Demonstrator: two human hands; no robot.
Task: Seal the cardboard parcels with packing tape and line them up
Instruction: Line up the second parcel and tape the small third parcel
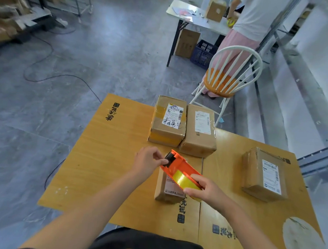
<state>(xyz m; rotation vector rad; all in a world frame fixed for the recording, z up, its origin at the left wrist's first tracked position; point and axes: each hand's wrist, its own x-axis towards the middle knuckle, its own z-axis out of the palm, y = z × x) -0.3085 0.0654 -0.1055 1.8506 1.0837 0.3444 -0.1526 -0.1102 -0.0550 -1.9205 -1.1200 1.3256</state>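
Orange plastic tape dispenser (177, 166) with a yellow tape roll (186, 181), held tilted above the middle of the yellowish wooden desk (105, 153); right hand (206, 189) clasped around the roll end of it, thumb and fingers on either side; left hand (148, 160) pinching at the black cutter end with thumb and fingertips. Directly beneath the dispenser, small brown cardboard parcel with a white label (166, 190), lying near the desk's near edge, partly hidden by dispenser and hands. At the far edge, two brown cardboard parcels side by side and touching: left one with handwriting on its label and yellow tape bands (168, 122), right one with a plain printed label (200, 131). Toward the right edge, well apart from the rest, fourth brown cardboard parcel with a white label (265, 174), set at a slant. Beyond the far edge, white spindle-back chair with an orange seat (229, 76); farther off, a second person standing at a grey folding table (198, 18) carrying another cardboard box (215, 9).
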